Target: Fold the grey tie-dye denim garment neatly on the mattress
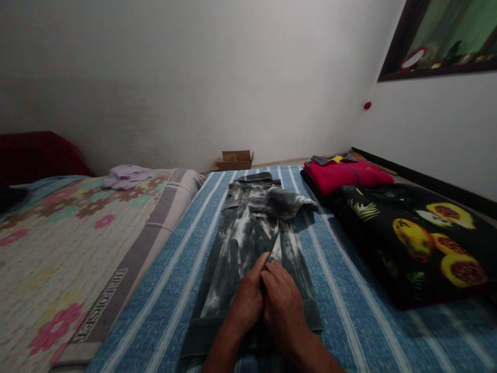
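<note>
A grey, black and white tie-dye denim jacket [229,280] lies front up, its collar toward the far end. One sleeve [281,202] is folded across its upper part, with the cuff reaching past the right side. Close together over the lower middle of the jacket, my two hands meet at its front opening. My left hand [247,299] is closed, thumb and forefinger pinching the front edge. Beside and touching it, my right hand [285,300] has its fingers curled down on the same edge. The exact spot under the fingers is hidden.
The jacket rests on a blue striped bedsheet [155,305]. At right are a folded black garment with fruit print [423,243] and a pink-red garment [349,175]. Leftward, a flowered bed cover [89,243] holds a pale lilac cloth [127,177]. A cardboard box [234,160] stands by the wall.
</note>
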A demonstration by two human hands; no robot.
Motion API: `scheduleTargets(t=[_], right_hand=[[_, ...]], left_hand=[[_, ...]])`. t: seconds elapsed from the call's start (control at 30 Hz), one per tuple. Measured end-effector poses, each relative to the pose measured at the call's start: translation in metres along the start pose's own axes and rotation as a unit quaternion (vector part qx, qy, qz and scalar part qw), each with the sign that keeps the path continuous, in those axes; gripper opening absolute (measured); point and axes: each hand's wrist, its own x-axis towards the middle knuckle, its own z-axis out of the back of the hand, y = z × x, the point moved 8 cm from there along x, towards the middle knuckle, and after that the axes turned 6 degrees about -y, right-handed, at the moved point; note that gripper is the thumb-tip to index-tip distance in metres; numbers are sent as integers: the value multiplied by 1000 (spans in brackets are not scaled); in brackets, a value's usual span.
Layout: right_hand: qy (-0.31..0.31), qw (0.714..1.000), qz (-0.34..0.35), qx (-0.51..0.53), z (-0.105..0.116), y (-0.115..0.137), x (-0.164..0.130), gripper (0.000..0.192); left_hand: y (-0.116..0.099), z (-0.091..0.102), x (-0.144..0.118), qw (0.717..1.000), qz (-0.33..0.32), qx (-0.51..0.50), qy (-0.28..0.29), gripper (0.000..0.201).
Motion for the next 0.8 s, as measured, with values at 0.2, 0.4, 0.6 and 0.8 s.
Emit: scheduleTargets(t=[0.2,0.4,0.6,0.8], right_hand=[[-12,999,20,-22,4,5,-16,36],[-3,997,52,-48,7,13,-33,36],[3,996,75,-58,6,11,-44,40],[18,992,105,-64,5,8,-50,41]], left_hand=[[0,-1,-1,1000,10,15,6,53],[2,2,-2,999,4,35,-13,53],[-1,0,-5,999,12,44,-12,53],[-6,0,-9,999,5,24,-26,50]])
